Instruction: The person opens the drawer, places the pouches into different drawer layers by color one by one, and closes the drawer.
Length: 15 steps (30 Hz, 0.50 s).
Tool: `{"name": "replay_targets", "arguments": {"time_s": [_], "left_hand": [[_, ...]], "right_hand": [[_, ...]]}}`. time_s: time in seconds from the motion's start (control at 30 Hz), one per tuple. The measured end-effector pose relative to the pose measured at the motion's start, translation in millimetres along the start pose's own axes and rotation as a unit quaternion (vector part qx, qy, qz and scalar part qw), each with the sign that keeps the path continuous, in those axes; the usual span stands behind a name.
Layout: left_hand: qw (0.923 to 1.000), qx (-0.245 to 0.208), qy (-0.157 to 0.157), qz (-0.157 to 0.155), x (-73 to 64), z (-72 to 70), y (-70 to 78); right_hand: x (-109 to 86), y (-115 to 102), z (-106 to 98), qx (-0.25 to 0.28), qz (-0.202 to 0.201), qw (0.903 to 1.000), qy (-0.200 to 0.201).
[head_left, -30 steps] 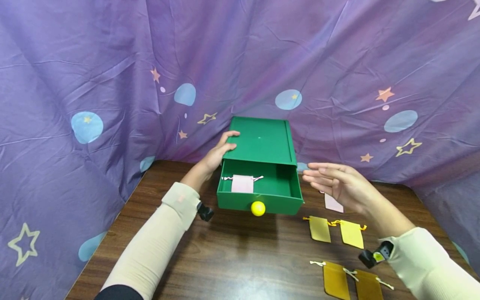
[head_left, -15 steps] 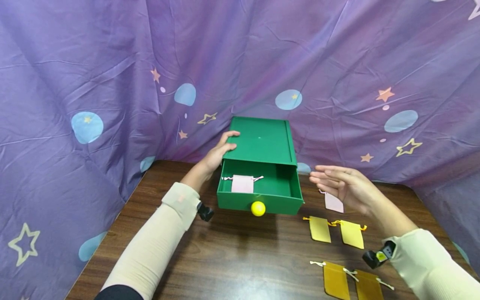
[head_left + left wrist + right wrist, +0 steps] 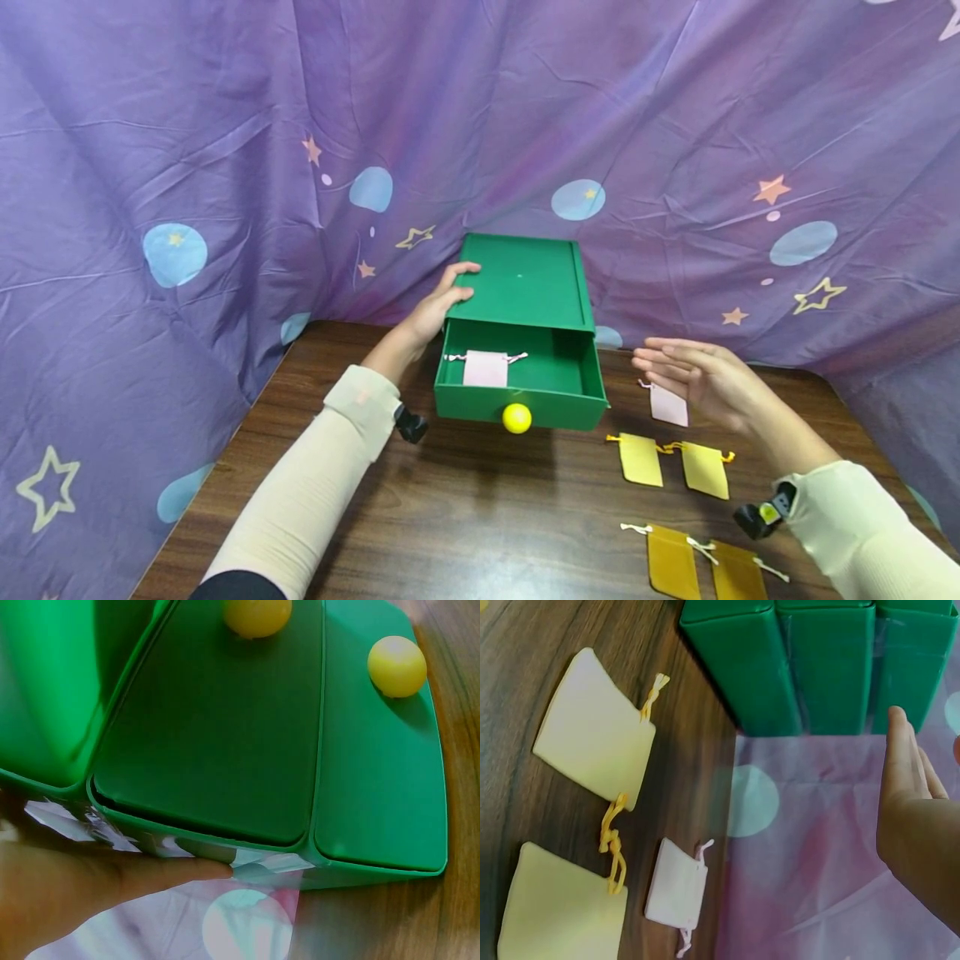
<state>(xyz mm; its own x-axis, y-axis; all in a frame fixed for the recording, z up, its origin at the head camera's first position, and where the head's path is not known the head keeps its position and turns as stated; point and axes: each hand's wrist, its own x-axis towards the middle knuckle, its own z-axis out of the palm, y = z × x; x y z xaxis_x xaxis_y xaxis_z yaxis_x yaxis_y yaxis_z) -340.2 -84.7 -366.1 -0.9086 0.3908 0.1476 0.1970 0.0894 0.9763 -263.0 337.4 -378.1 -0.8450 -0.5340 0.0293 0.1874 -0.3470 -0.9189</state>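
A green drawer cabinet (image 3: 521, 279) stands on the table, its top drawer (image 3: 558, 419) pulled out. A pink drawstring pouch (image 3: 486, 368) lies at the left inside that drawer. My left hand (image 3: 431, 312) rests against the cabinet's left side, with fingertips on the top edge; the left wrist view has one straight finger along the side wall. To the right, my right hand (image 3: 701, 375) is held in the air with its fingers extended and nothing in it. Beside and below it, another pink pouch (image 3: 669, 405) lies on the table, partly covered in the head view.
Two yellow pouches (image 3: 641, 460) lie right of the drawer, and two brown pouches (image 3: 672, 562) lie nearer the front. The lower drawers, shut, carry yellow knobs (image 3: 397, 667). A purple patterned cloth (image 3: 480, 125) hangs behind the wooden table (image 3: 480, 517).
My right hand has moved rightward and slightly down, away from the cabinet. The left hand, the drawer and the pouches have stayed in place.
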Motion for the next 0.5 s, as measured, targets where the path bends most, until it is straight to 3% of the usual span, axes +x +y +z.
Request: {"name": "replay_targets", "arguments": {"time_s": [0.3, 0.5], "left_hand": [[1.0000, 0.009, 0.001, 0.003, -0.2, 0.4, -0.3], [1.0000, -0.001, -0.002, 0.004, 0.0, 0.7, -0.6]], "right_hand": [[-4.7, 4.8, -16.7, -0.003, 0.010, 0.9999, 0.013], [-5.7, 8.5, -26.4, 0.009, -0.001, 1.0000, -0.002]]}}
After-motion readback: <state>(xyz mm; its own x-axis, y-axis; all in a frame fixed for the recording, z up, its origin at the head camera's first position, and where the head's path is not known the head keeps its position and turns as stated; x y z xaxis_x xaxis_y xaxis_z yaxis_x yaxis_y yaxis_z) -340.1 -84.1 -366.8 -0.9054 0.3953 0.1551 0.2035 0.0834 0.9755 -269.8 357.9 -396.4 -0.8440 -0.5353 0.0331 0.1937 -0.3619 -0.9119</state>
